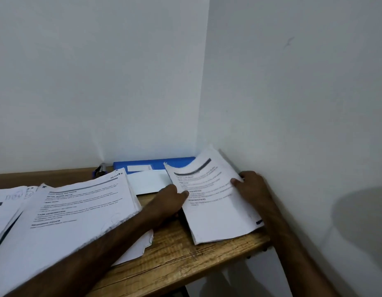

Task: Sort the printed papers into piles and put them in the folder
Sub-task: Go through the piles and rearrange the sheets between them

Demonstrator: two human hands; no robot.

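A small stack of printed papers [215, 213] lies at the right end of the wooden table [175, 260], its far edge curled up against the wall corner. My left hand [170, 200] grips its left edge, thumb on top of the page. My right hand [252, 185] grips its right edge, thumb on the sheet. A larger pile of printed papers [63, 219] lies to the left, under my left forearm. The blue folder [155, 165] lies flat against the back wall, with a white sheet [149, 182] partly over it.
More papers [5, 202] spread at the far left edge. A small stapler [100, 169] sits by the wall, left of the folder. White walls close in behind and on the right; the table ends at the right wall.
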